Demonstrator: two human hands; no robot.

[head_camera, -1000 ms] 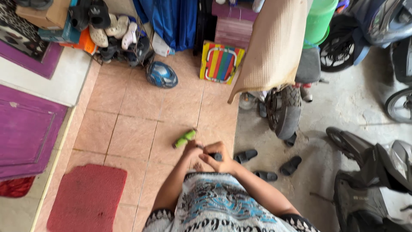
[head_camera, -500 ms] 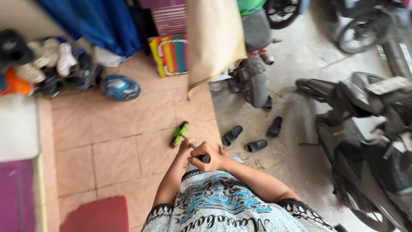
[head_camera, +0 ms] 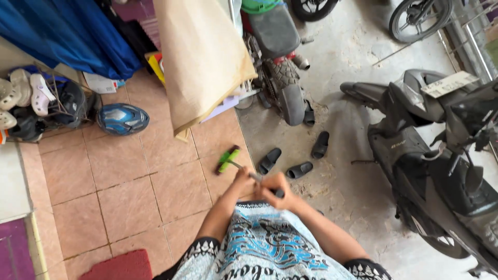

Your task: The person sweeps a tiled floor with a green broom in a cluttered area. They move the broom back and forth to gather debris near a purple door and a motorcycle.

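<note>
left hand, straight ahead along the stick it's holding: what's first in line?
The left hand points up-left along the thin handle. First in that line is the tool's own green head, lying on the tiled floor. Past it, likely bare tile, then the tan hanging sheet; depth there is unclear.

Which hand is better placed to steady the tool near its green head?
Left, probably. The left hand grips the shaft nearest the green head, which rests on the tile floor. The right hand is closed on the far dark handle end.

Home porch w/ motorbikes (head_camera: 415,150), shoes (head_camera: 23,98)
</note>
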